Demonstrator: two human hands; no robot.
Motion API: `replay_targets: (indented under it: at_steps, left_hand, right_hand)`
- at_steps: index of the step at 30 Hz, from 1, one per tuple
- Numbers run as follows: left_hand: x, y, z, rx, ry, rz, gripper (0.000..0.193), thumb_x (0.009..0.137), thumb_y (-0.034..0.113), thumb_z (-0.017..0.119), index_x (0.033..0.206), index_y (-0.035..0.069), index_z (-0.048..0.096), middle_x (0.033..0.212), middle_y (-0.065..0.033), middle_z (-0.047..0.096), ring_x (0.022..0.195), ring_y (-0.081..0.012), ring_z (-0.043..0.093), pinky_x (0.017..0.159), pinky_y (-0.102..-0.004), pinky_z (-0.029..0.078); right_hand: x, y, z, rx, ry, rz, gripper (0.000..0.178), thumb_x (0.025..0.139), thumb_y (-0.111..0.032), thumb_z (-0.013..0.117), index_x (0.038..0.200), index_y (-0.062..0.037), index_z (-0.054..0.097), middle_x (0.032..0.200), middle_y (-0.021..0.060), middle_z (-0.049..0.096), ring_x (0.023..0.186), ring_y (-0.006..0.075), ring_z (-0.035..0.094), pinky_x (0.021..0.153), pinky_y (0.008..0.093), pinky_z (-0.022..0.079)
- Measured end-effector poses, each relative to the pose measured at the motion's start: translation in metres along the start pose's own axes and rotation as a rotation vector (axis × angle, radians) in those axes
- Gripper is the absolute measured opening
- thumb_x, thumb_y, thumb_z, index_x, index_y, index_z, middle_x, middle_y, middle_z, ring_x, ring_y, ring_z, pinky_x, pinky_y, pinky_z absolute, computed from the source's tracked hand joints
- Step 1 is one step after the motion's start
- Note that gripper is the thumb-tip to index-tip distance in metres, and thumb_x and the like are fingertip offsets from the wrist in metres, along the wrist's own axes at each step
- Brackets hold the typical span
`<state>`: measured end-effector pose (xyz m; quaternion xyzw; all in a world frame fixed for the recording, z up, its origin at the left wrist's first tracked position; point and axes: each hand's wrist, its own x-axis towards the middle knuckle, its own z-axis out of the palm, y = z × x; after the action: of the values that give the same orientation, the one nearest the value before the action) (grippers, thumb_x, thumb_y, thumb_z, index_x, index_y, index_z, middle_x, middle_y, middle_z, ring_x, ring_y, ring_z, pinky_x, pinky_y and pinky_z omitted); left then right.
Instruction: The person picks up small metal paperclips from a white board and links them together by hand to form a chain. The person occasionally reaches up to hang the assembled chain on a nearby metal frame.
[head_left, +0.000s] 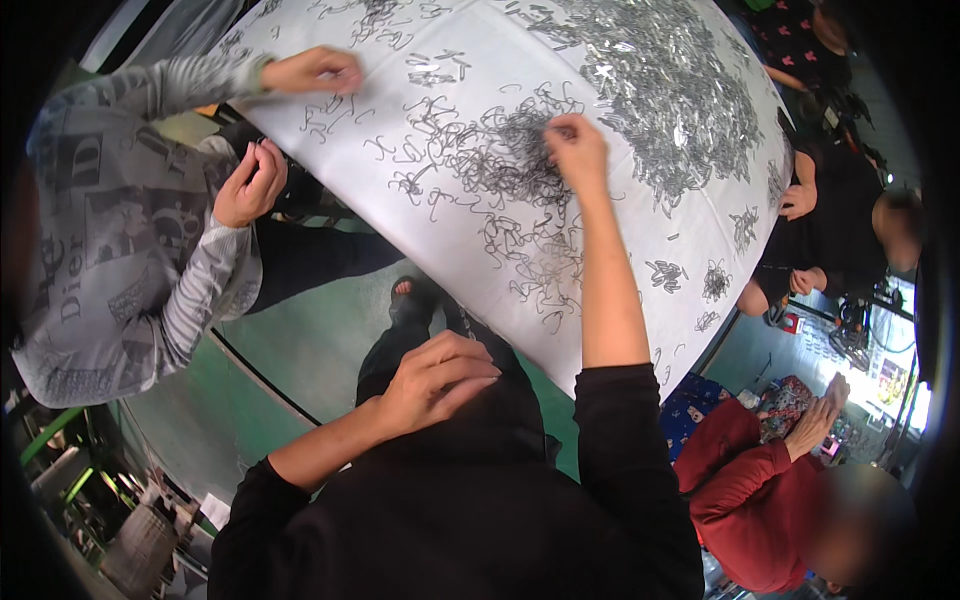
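My right hand (580, 158) is over the table, its fingertips pinched together at the edge of a tangled heap of thin, dark, curved wire hooks (480, 160). Whatever is between those fingertips is too small to make out. Above my lap, off the table's near edge, my left hand (440, 380) is held with its fingers bent and pressed together toward the thumb. Anything inside it is hidden. The hooks lie loosely scattered on the white table covering (390, 205), thickest beside my right hand.
A large pile of small shiny metal pieces (665, 90) covers the far right of the table, with small clusters (665, 275) nearer. On the left a person in a grey patterned top (130, 230) reaches over the table. People in black (845, 210) and red (750, 500) sit at right.
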<state>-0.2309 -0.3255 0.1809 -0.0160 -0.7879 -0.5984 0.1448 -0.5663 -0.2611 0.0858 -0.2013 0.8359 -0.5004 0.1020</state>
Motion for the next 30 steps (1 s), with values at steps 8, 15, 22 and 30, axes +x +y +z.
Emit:
replay_targets:
  at_steps: [8, 15, 22, 30]
  left_hand:
    - [-0.005, -0.010, -0.002, -0.009, -0.028, -0.005, 0.018, 0.077, 0.001, 0.074, 0.093, 0.006, 0.070, 0.095, -0.0051, 0.063, 0.081, -0.0209, 0.061, 0.068, -0.0322, 0.050]
    - [-0.005, -0.010, -0.002, 0.011, -0.091, 0.012, 0.017, 0.077, 0.002, 0.074, 0.093, 0.006, 0.070, 0.096, -0.0053, 0.063, 0.082, -0.0219, 0.061, 0.069, -0.0326, 0.050]
    - [-0.008, -0.010, -0.004, 0.005, -0.081, 0.020, 0.018, 0.076, 0.002, 0.075, 0.093, 0.006, 0.071, 0.090, -0.0071, 0.064, 0.081, -0.0236, 0.062, 0.071, -0.0333, 0.051]
    - [-0.013, -0.010, 0.000, 0.022, -0.079, 0.022, 0.018, 0.076, 0.002, 0.075, 0.093, 0.006, 0.070, 0.089, -0.0070, 0.066, 0.082, -0.0240, 0.063, 0.072, -0.0336, 0.051]
  right_hand:
    - [0.012, -0.019, -0.020, 0.200, -0.052, 0.111, 0.017, 0.082, 0.000, 0.068, 0.099, 0.0000, 0.067, 0.080, 0.0063, 0.066, 0.060, 0.0109, 0.063, 0.052, 0.0232, 0.050]
    - [0.008, -0.013, -0.032, 0.308, -0.056, 0.204, 0.021, 0.088, -0.003, 0.066, 0.109, 0.0014, 0.063, 0.086, 0.0071, 0.068, 0.069, 0.0127, 0.067, 0.056, 0.0215, 0.052]
    - [-0.017, 0.035, -0.049, -0.599, 0.193, 0.075, 0.032, 0.084, -0.025, 0.071, 0.113, -0.0153, 0.063, 0.099, 0.0120, 0.065, 0.093, 0.0310, 0.063, 0.083, 0.0404, 0.050]
    - [-0.111, 0.021, -0.007, -0.561, -0.222, -0.086, 0.018, 0.082, -0.029, 0.072, 0.093, -0.0148, 0.070, 0.092, 0.0064, 0.063, 0.088, 0.0268, 0.063, 0.078, 0.0397, 0.049]
